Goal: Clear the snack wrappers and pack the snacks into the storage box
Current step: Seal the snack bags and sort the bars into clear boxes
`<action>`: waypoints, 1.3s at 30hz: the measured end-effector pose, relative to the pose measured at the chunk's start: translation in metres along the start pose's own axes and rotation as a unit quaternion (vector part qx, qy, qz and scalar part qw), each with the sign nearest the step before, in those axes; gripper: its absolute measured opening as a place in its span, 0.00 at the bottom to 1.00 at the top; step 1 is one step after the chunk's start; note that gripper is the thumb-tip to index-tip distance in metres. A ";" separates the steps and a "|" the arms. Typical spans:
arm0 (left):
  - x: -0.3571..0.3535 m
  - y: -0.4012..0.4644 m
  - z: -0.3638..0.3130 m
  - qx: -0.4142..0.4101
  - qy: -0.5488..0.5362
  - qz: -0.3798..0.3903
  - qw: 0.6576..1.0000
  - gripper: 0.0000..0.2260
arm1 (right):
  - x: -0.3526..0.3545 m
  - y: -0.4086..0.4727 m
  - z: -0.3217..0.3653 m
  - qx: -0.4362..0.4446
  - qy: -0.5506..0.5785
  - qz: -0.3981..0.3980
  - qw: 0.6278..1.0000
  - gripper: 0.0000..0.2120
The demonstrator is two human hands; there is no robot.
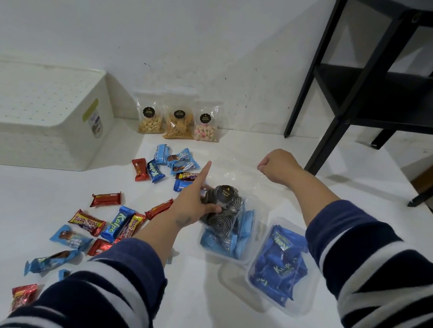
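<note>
White tabletop, Kalpa bars, left hand gripping cookie bag, right hand fisted

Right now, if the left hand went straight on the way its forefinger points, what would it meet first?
Probably nothing close: the left hand points past the light blue wrappers over bare table, toward the wall. Depth is unclear.

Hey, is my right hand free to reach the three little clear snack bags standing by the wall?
Probably not yet. The right hand is fisted on a clear plastic wrapper, so it isn't free. The white tabletop between it and the three snack bags looks unobstructed, though.
</note>
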State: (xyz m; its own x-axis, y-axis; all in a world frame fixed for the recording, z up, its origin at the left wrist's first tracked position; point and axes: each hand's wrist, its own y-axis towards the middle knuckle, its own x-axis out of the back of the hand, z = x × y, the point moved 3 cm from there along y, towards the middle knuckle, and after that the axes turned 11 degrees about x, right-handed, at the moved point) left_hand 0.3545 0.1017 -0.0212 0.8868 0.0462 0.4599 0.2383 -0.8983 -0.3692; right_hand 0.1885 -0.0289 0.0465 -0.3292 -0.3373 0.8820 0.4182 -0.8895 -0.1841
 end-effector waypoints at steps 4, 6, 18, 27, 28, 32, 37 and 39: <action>0.000 -0.002 -0.002 -0.002 -0.010 0.003 1.000 0.48 | 0.002 -0.008 0.000 0.014 0.011 -0.010 1.000 0.14; 0.000 -0.003 -0.002 -0.001 -0.011 0.003 1.000 0.49 | 0.004 -0.012 -0.001 0.022 0.072 -0.030 0.997 0.12; 0.000 -0.008 -0.003 -0.010 0.002 0.005 1.000 0.49 | 0.002 -0.018 0.008 0.054 0.144 -0.050 0.987 0.07; -0.002 -0.007 -0.009 -0.018 0.007 0.020 1.000 0.49 | 0.000 -0.018 0.017 0.063 0.184 -0.051 0.979 0.08; -0.002 -0.007 -0.009 -0.020 0.008 0.021 1.000 0.49 | 0.000 -0.019 0.017 0.060 0.182 -0.051 0.980 0.07; -0.003 -0.008 -0.010 -0.019 0.012 0.019 1.000 0.50 | -0.001 -0.019 0.020 0.052 0.206 -0.029 0.977 0.08; -0.004 -0.007 -0.010 -0.028 0.023 0.023 0.999 0.50 | -0.002 -0.017 0.026 0.080 0.206 -0.056 0.974 0.08; -0.004 -0.007 -0.012 -0.030 0.031 0.025 0.999 0.49 | -0.001 -0.017 0.026 0.083 0.185 -0.065 0.977 0.07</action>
State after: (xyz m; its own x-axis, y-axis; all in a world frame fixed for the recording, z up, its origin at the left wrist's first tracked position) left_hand 0.3441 0.1026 -0.0107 0.8701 -0.0240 0.4923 0.1691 -0.9236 -0.3439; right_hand 0.2037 -0.0058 0.0601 -0.6596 -0.3401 0.6702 0.4738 -0.8804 0.0195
